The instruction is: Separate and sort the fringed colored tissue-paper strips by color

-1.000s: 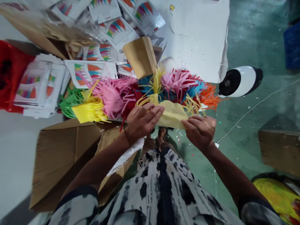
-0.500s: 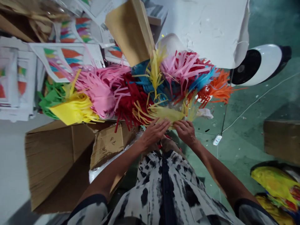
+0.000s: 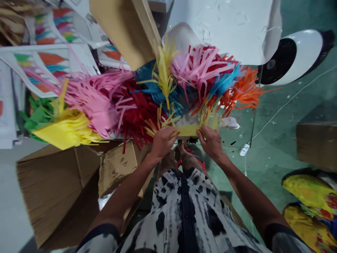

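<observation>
Between my hands, at the near edge of the table, a strip of pale yellow fringed paper [image 3: 187,130] is stretched out flat. My left hand [image 3: 165,141] is closed on its left end, where thin cut strands stick out beyond the fingers. On the other end my right hand [image 3: 211,141] pinches with thumb and fingers, more yellow strands showing just above it. Right behind lie a dark red fringed bundle [image 3: 139,116], a blue one [image 3: 155,93] and an upright yellow tassel [image 3: 165,70].
Pink fringe [image 3: 100,105], bright yellow fringe [image 3: 67,126] and green fringe [image 3: 39,116] lie leftward. Orange fringe [image 3: 244,89] hangs at the right. An open cardboard box [image 3: 52,189] stands below left. A tan box [image 3: 123,31] rests at the back. A thin cord [image 3: 281,109] crosses the green floor.
My hands have moved apart. The yellow paper, bunched under flat fingers before, is now a narrow strip drawn out between them. The camera view has shifted slightly.
</observation>
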Available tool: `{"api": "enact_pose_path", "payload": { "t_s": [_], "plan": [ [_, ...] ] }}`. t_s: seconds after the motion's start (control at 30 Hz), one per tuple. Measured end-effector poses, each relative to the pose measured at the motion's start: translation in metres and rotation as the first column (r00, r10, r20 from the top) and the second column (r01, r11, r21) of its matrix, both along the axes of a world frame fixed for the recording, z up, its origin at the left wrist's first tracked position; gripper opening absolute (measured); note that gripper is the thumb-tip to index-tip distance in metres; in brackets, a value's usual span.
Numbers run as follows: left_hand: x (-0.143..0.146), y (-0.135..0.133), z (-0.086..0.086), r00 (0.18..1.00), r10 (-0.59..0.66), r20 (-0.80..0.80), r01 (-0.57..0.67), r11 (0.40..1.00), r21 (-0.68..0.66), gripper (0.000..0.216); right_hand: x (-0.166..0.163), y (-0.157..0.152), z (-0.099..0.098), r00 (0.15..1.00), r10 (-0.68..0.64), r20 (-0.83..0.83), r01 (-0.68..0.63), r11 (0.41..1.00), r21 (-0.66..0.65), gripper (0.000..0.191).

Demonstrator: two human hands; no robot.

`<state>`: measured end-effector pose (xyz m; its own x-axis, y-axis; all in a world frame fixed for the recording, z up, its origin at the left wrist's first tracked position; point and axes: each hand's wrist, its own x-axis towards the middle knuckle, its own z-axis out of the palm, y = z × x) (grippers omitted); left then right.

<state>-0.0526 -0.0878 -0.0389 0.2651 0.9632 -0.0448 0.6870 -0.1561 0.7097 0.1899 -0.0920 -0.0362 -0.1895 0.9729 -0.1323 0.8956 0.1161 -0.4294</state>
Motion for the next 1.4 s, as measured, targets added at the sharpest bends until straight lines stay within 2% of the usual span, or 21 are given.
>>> {"api": "enact_pose_path", "payload": {
  "t_s": [0.3,0.5,0.57,0.67,0.77,0.83,1.0,1.1,1.17,1.3,1.4],
  "plan": [
    [0.001,0.004,-0.002,0.963,0.074,-0.26,-0.058,0.996,0.069,0.012,-0.01,0.005,0.0,0.996,-0.047,0.075,0.048,0.999,-0.008,0.018],
    [0.001,0.01,0.006,0.933,0.141,-0.33,-0.131,0.99,0.052,0.02,-0.011,0.012,-0.004,0.99,-0.079,0.113,0.079,0.997,0.005,0.03],
    [0.003,0.01,0.011,0.931,0.142,-0.337,-0.131,0.99,0.055,0.031,-0.011,0.014,-0.006,0.99,-0.083,0.115,0.083,0.997,0.005,0.034],
    [0.008,0.004,0.019,0.945,0.061,-0.322,-0.031,0.995,0.098,0.045,-0.011,0.017,-0.007,0.987,-0.1,0.122,0.105,0.994,-0.032,0.037],
    [0.014,-0.007,0.019,0.948,-0.129,-0.292,0.177,0.974,0.144,0.052,-0.011,0.018,-0.006,0.987,-0.093,0.13,0.103,0.992,-0.069,0.037],
    [0.019,-0.014,0.013,0.936,-0.229,-0.268,0.273,0.952,0.14,0.053,-0.011,0.018,-0.006,0.988,-0.07,0.138,0.078,0.995,-0.058,0.036],
    [0.028,-0.029,-0.004,0.927,-0.275,-0.255,0.299,0.953,0.057,0.051,-0.011,0.018,-0.005,0.98,-0.083,0.18,0.088,0.996,-0.024,0.031],
    [0.029,-0.035,-0.009,0.918,-0.276,-0.284,0.299,0.953,0.039,0.051,-0.011,0.009,-0.001,0.975,-0.157,0.157,0.14,0.984,0.114,0.03],
    [0.03,-0.038,-0.01,0.914,-0.274,-0.299,0.3,0.953,0.043,0.052,-0.012,-0.004,0.001,0.989,-0.098,0.114,0.077,0.982,0.171,0.031],
    [0.032,-0.042,-0.01,0.912,-0.277,-0.303,0.303,0.952,0.041,0.054,-0.007,-0.033,-0.005,0.982,0.188,0.022,-0.189,0.979,0.075,0.046],
    [0.021,-0.042,-0.009,0.91,-0.297,-0.289,0.321,0.946,0.041,0.054,0.006,-0.041,-0.013,0.97,0.24,0.018,-0.241,0.969,0.055,0.052]
  ]
}}
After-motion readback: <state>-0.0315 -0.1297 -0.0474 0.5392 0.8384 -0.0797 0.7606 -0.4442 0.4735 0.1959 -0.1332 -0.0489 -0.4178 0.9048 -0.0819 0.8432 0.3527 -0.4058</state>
